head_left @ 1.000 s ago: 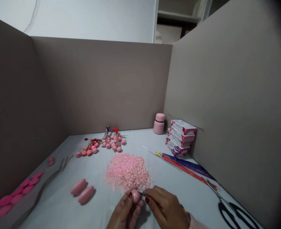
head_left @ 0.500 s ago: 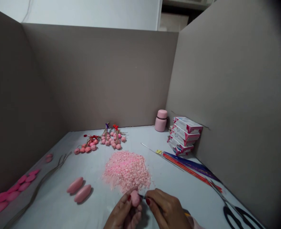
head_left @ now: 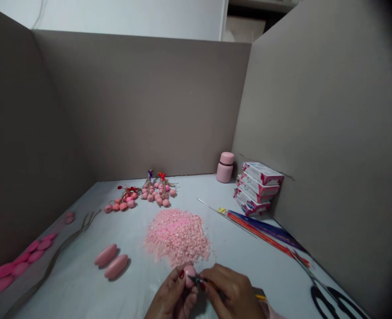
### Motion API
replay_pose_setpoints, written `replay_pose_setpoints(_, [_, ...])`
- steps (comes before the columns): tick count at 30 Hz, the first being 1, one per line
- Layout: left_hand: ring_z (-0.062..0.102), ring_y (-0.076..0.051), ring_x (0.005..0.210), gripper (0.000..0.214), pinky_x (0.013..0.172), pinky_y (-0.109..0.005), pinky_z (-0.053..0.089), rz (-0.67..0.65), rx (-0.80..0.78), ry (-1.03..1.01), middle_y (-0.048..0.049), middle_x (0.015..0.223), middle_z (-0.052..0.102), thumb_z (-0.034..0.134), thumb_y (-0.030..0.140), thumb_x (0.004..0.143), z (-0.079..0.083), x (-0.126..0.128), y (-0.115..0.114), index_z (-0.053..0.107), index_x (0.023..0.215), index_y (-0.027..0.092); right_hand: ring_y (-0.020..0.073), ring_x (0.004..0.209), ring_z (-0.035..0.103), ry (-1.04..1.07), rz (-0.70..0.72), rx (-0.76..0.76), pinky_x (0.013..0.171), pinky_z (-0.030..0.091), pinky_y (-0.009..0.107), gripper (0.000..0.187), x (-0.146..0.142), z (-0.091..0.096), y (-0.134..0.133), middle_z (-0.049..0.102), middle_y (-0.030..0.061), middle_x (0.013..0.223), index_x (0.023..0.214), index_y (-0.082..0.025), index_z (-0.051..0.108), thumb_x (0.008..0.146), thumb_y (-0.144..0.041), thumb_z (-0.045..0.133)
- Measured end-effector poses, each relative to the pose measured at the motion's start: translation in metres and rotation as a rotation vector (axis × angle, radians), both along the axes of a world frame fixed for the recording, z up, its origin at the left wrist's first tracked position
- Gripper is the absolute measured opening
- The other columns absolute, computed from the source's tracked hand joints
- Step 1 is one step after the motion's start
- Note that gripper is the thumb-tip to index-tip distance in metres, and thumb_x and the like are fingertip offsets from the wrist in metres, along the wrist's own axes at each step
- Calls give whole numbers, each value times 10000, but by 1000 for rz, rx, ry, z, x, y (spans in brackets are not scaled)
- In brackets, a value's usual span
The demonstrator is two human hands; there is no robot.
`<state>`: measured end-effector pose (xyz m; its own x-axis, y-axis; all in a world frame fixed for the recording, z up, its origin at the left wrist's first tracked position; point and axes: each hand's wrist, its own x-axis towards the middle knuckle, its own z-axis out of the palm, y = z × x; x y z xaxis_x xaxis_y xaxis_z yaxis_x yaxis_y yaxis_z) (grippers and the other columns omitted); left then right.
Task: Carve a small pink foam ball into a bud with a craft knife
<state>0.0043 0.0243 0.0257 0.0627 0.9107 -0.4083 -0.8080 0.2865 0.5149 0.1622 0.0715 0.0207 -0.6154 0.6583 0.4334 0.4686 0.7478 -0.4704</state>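
Note:
My left hand (head_left: 172,294) is closed around a small rounded lump of pink soap (head_left: 190,278), its thumb and fingers pinching the sides. In my right hand (head_left: 231,288) is a craft knife (head_left: 196,279); its dark pointed blade lies against the front of the lump. Part of its yellow and dark handle shows behind the wrist. Just beyond both hands spreads a heap of pink soap shavings (head_left: 179,235). Two smooth pink ovals (head_left: 116,266) of soap lie to the left of my left hand.
Brighter pink ovals (head_left: 19,268) and dry stems (head_left: 54,261) lie at left. Bunches of pink balls (head_left: 156,195) sit at the back. On the right are a pink flask (head_left: 225,167), stacked boxes (head_left: 258,188), red and blue strips (head_left: 265,232) and scissors (head_left: 315,279). Grey panels (head_left: 143,106) enclose the table.
The knife blade has moved from the right edge of the soap lump onto its front. My right hand has turned slightly, showing more of the handle. My left hand keeps its hold.

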Motion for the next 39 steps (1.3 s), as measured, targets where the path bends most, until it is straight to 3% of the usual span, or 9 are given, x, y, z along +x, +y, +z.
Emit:
replay_pose_setpoints(9, [639,-71,527,220,547,-142,529,-17,20,58,22,588,656,830,214,552,-8,1,1,734,738,148,160,698,621,67,-190,-121,631,436,230,268,4,-2,10,644,19,750,842,-226,609,930,-292,364])
replay_pose_setpoints(15, [692,-113,637,294,657,-174,547,51,24,-14,2,652,717,844,167,523,-7,-1,2,746,801,177,157,728,621,73,-54,-137,651,444,225,233,1,-1,2,655,26,793,880,-223,608,919,-273,384])
replay_pose_setpoints(18, [675,-93,613,214,648,-153,545,63,21,-13,3,639,718,837,154,534,-4,-1,1,747,728,161,157,712,616,55,-26,-117,638,441,225,222,-1,-1,0,653,27,781,887,-220,610,912,-264,394])
replay_pose_setpoints(22, [639,-75,586,137,625,-129,530,8,49,-33,25,566,652,833,200,544,1,-1,0,729,612,142,149,686,605,54,3,-109,622,430,218,238,-1,-2,2,640,21,736,856,-221,613,919,-270,389])
replay_pose_setpoints(27, [598,-57,565,146,607,-118,507,-62,79,-4,29,578,622,815,224,580,1,-1,1,729,670,147,138,683,604,88,25,-109,624,421,206,222,-1,-4,1,639,11,731,847,-221,606,917,-258,399])
replay_pose_setpoints(31, [605,-61,566,183,602,-128,503,-42,55,-3,24,594,626,830,213,553,-6,-2,3,726,682,136,137,687,609,92,21,-105,620,413,203,212,-1,-5,1,641,10,739,856,-217,596,916,-255,396])
replay_pose_setpoints(33, [608,-61,570,180,603,-129,498,-17,38,-3,19,612,639,830,199,556,-9,-2,2,721,686,138,143,694,611,75,-21,-114,619,410,208,221,-1,-5,4,640,13,741,838,-214,592,917,-261,391])
replay_pose_setpoints(37, [572,-54,531,170,551,-125,482,-88,159,50,19,571,610,794,265,612,-9,0,0,687,608,133,150,644,603,86,-207,-150,587,398,221,269,3,-5,12,623,9,693,765,-212,579,927,-288,379])
replay_pose_setpoints(39, [585,-56,536,178,558,-128,497,-87,145,63,23,579,618,804,277,592,-7,0,-1,701,639,140,151,660,606,123,-218,-140,602,401,222,261,3,-5,13,624,9,705,780,-210,576,929,-291,377])
